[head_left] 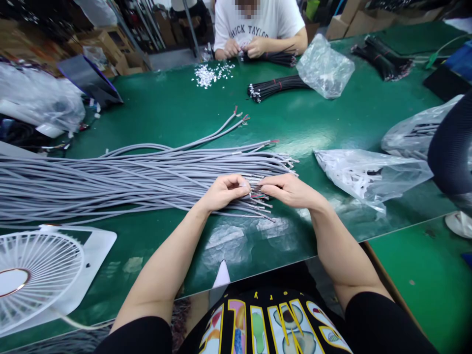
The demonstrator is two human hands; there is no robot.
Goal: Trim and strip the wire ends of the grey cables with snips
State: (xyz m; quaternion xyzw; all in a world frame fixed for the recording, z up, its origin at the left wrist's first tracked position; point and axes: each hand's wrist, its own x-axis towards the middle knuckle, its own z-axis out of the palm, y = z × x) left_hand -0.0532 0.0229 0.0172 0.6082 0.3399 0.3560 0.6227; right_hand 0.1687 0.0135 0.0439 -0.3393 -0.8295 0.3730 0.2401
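Observation:
A thick bundle of grey cables (pixel 121 182) lies across the green table, with stripped ends on its right side. Over those ends, my left hand (pixel 225 192) is closed in a pinch on a cable end. My right hand (pixel 289 190) faces it, thumb and fingers pinched at the same spot; whatever they hold is too small to make out. Thin coloured wires (pixel 260 196), red and green among them, show between the two hands. Two grey cables (pixel 217 132) stick out above the bundle with their red cores bare.
A white fan (pixel 40 275) stands at the lower left. To the right lies a clear bag of white parts (pixel 363 177). Across the table (pixel 177 101), a co-worker (pixel 260 29) handles black cables (pixel 275 87) beside scattered white pieces (pixel 210 74) and a crumpled plastic bag (pixel 325 66).

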